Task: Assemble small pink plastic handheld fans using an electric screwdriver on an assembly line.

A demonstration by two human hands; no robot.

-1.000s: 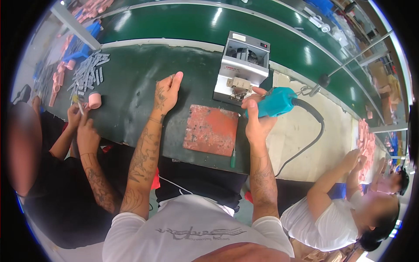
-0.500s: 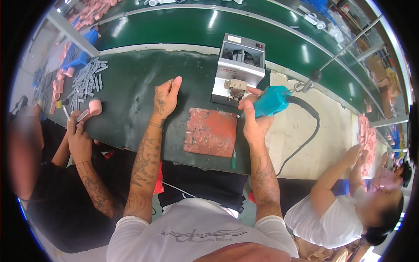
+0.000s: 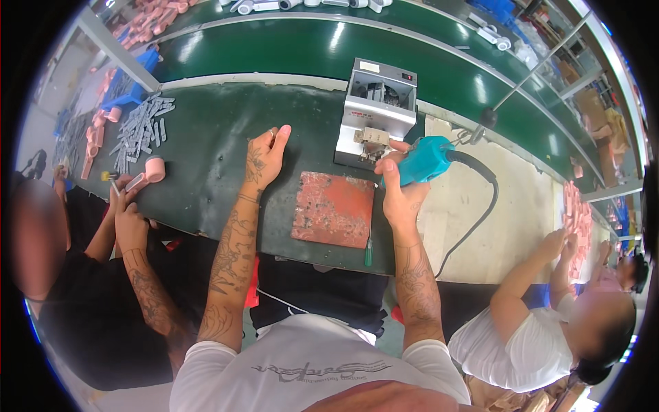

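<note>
My right hand (image 3: 400, 194) is wrapped round a teal electric screwdriver (image 3: 425, 161), whose black cord runs off to the right. The tool's front end is at the lower front of a grey screw feeder (image 3: 376, 113) with an open top; my fingers partly cover that spot. Left of the feeder, my left hand (image 3: 266, 156) hovers above the green table with curled fingers and the thumb pointing up. Whether anything lies inside those fingers is hidden. Between my forearms lies a worn reddish square plate (image 3: 333, 209), with a small green-handled screwdriver (image 3: 368, 255) beside its right edge.
Grey strip-like parts (image 3: 143, 130) are heaped at the left, near a pink part (image 3: 147, 172) handled by a co-worker (image 3: 130, 230). Beyond the table runs a green conveyor (image 3: 288, 44). Another co-worker (image 3: 522, 302) sits at the right beside pink parts (image 3: 576, 226). A hanging balancer (image 3: 487, 118) suspends my tool.
The view has shifted slightly, and both my hands keep nearly the same pose. At the left, the co-worker's hands and the tool in them have moved a little.
</note>
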